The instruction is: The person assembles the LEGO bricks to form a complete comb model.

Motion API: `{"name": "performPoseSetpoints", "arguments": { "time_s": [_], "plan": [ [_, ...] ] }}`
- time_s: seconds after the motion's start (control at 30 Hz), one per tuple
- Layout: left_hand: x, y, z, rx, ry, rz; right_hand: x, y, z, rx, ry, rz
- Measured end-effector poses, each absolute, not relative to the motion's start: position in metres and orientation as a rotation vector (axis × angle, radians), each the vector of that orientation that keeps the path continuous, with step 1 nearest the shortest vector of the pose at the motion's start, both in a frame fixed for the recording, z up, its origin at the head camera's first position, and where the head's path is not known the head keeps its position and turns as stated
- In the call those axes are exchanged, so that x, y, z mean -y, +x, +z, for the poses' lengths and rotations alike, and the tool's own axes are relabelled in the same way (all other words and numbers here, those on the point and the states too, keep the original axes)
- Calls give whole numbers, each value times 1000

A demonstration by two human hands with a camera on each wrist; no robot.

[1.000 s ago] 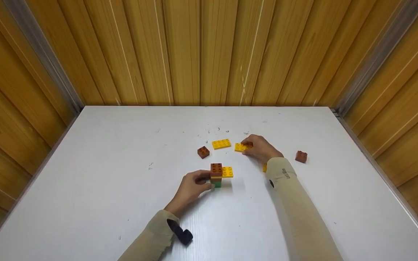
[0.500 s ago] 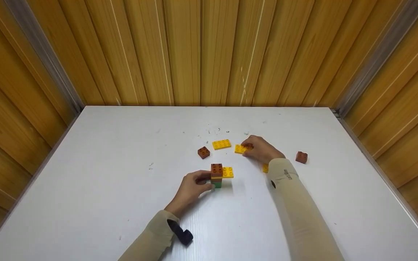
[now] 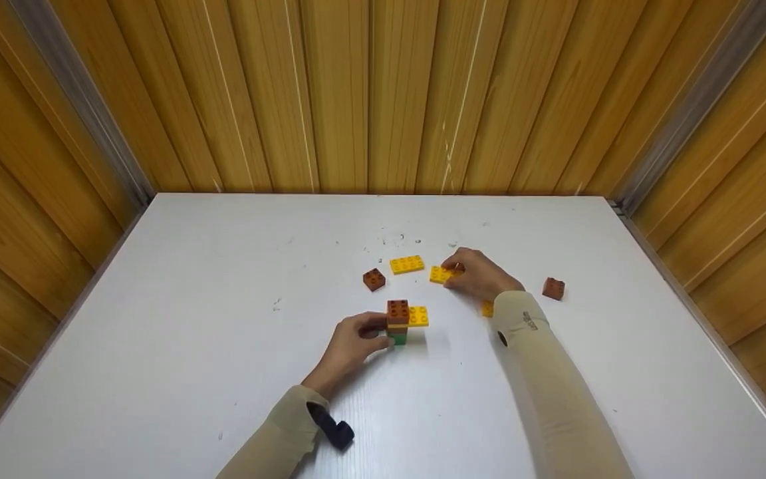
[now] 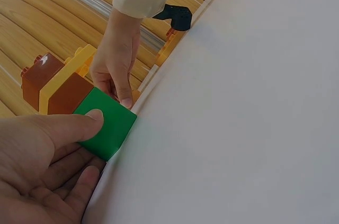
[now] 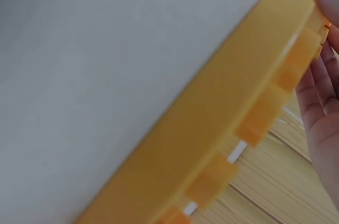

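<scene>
My left hand [image 3: 350, 342] grips a small brick stack standing on the table. At its base is a green brick [image 4: 112, 131], with my thumb pressed on its side. Above come a brown brick [image 4: 68, 94], a yellow plate [image 3: 419, 316] jutting out to the right, and a top brown brick [image 3: 397, 311]. Farther back, my right hand [image 3: 483, 276] pinches a flat yellow studded plate [image 3: 437, 274] low at the tabletop, its right part hidden by the fingers. In the right wrist view that hand [image 5: 324, 113] shows only at the right edge.
Behind the stack lie a loose brown brick [image 3: 374, 279] and a yellow plate [image 3: 407, 265]. Another brown brick [image 3: 554, 289] sits to the right. One more yellow plate [image 3: 487, 309] is partly covered by the right sleeve and looms large in the right wrist view. Slatted walls enclose the white table [image 3: 223, 266].
</scene>
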State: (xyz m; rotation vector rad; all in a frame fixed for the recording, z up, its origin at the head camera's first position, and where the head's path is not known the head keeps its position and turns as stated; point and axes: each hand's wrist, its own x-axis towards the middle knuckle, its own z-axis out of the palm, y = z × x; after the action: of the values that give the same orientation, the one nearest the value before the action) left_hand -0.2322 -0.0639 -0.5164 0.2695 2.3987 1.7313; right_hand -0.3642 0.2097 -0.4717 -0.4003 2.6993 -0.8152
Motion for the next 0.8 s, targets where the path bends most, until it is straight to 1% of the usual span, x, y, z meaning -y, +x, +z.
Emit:
{"name": "performPoseSetpoints", "arguments": {
  "time_s": [0.27,0.6,0.8],
  "plan": [
    [66,-232,-516,-2383,322,1771,-211,-363,-471,-2690,-438,-833],
    [66,-233,-518,-2365,286,1772,-213,-361,-468,-2654,-380,-875],
    [66,-233,-518,-2374,286,1759,-215,-359,-466,-2641,-419,-901]
  ]
}}
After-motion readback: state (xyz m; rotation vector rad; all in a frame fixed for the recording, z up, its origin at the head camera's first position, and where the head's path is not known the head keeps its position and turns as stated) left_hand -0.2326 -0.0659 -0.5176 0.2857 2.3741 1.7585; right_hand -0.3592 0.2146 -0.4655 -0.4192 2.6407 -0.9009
